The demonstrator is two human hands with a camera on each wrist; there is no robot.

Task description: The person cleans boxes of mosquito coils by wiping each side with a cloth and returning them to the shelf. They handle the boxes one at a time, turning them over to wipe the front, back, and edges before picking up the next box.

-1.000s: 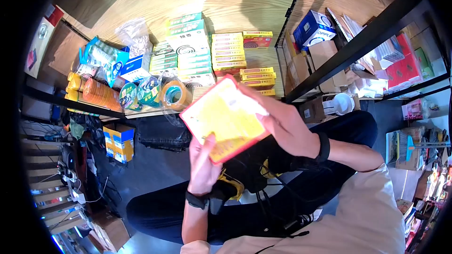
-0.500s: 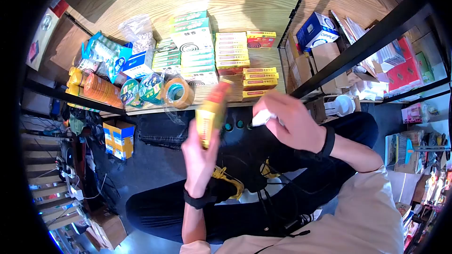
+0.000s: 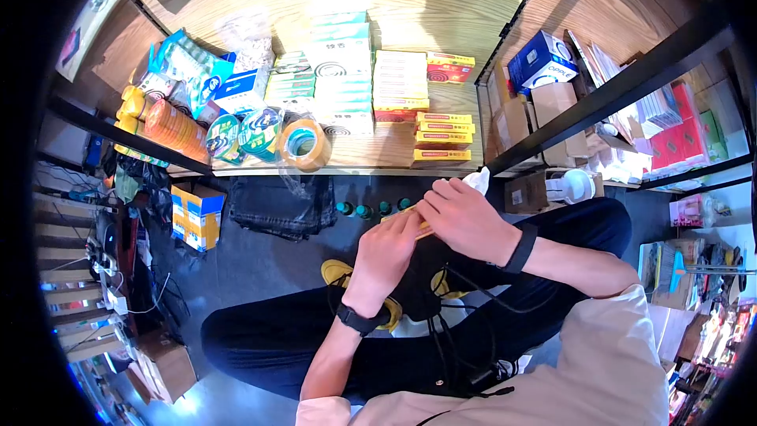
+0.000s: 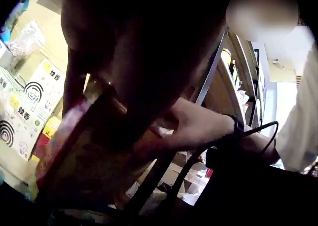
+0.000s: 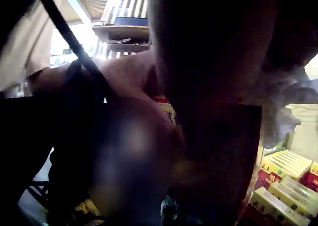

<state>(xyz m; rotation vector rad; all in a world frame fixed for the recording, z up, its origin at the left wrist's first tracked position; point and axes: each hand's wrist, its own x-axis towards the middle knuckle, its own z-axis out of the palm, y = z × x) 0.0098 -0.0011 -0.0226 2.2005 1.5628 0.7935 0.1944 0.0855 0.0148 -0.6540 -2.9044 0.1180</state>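
In front of the shelf, both hands meet at a flat yellow-and-red mosquito coil box (image 4: 84, 161); the head view shows only a thin yellow strip of it. My left hand (image 3: 384, 256) grips the box, fingers curled over its near edge. The right hand (image 3: 471, 221) is right beside it at the box's other end, fingers bent. A crumpled white cloth or tissue (image 3: 478, 181) sticks out from the right fingers. Dark in the right wrist view, the broad face of the box (image 5: 223, 151) is largely covered by the hand.
On the shelf stand yellow coil boxes (image 3: 443, 140), stacked green-and-white coil boxes (image 3: 341, 63), a tape roll (image 3: 305, 146) and orange stacked goods (image 3: 175, 130). A black shelf post (image 3: 607, 99) slants at the right. Below lie a blue-and-yellow carton (image 3: 197, 217) and black bags (image 3: 284, 205).
The box has turned from facing up, to edge-on in my left hand, to low between both hands. My right hand came off it with the white cloth and moved back against it.
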